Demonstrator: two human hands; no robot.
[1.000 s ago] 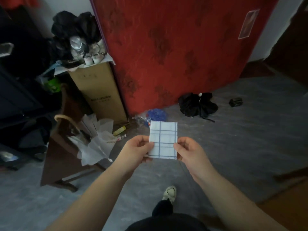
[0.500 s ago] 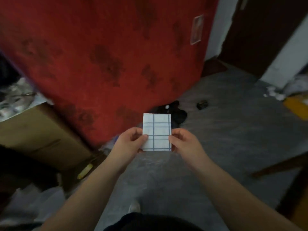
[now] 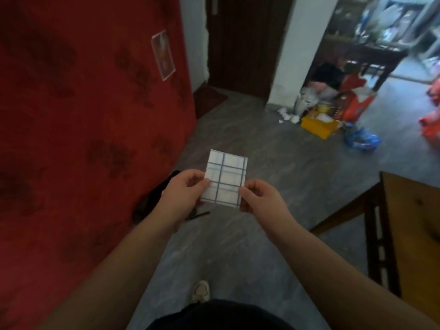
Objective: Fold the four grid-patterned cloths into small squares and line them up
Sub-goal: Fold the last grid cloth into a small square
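1 grid cloth (image 3: 225,178) was folded to a small rectangle, held up at frame centre; left hand (image 3: 183,194) pinched its left edge, right hand (image 3: 259,201) its lower-right edge; other 3 cloths & any row not in view, so lining-up prob. remained. Wooden table (image 3: 409,210) at right edge; red wall (image 3: 83,115) filled the left; black item (image 3: 154,198) on the floor behind left hand; clutter (image 3: 319,125) upper right.

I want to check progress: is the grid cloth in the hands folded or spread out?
Folded. The cloth is a small flat rectangle, pinched between left hand and right hand.
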